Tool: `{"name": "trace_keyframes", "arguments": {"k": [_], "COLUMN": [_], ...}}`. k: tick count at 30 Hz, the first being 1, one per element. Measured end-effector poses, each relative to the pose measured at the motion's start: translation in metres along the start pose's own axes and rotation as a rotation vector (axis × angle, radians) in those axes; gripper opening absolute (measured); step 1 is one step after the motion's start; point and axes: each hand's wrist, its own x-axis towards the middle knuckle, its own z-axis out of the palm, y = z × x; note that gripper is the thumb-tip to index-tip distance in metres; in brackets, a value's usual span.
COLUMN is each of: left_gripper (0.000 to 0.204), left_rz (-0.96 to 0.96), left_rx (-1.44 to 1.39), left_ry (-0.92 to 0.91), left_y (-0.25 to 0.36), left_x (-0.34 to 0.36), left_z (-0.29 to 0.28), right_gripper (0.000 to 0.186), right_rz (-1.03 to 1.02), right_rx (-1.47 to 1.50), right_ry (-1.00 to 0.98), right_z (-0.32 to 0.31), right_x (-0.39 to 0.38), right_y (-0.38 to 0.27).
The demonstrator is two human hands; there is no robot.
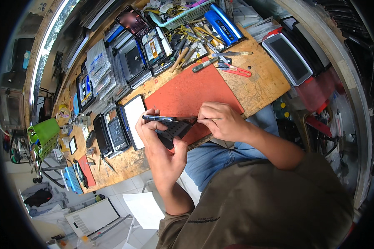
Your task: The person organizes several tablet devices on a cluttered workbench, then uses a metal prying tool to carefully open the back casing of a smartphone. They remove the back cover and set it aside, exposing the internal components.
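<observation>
L hand (pixel 164 155) clasps the dark device (pixel 157 118) mid-frame, above the red mat (pixel 174 93); R hand (pixel 221 118) is pinched tight at the device's right end, can't tell on what; prob. best to brace w/ L, work R in small, light moves; avoid flexing parts, esp. near edges.

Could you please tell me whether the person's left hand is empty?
No, the left hand holds a dark, flat device near the right hand.
</observation>
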Motion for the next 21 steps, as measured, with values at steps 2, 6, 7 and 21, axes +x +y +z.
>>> {"name": "trace_keyframes", "arguments": {"k": [2,6,7,21], "left_gripper": [0.036,0.037,0.038,0.017], "left_rz": [-0.007,-0.024,-0.009,-0.575], "left_rx": [-0.001,-0.019,0.005,-1.209], "left_ry": [0.008,0.055,0.066,0.255], "left_y": [0.001,0.0,-0.002,-0.039], "left_x": [-0.001,0.001,0.003,0.009], "left_z": [0.001,0.006,0.006,0.025], "right_gripper": [0.015,0.015,0.015,0.012], "right_rz": [-0.016,-0.001,0.013,-0.007], "right_rx": [-0.063,-0.055,-0.02,-0.104], "right_ry": [-0.018,0.005,0.021,0.161], "right_z": [0.001,0.003,0.003,-0.054], "right_x": [-0.001,0.0,0.002,0.021], "right_y": [0.0,0.001,0.001,-0.032]}}
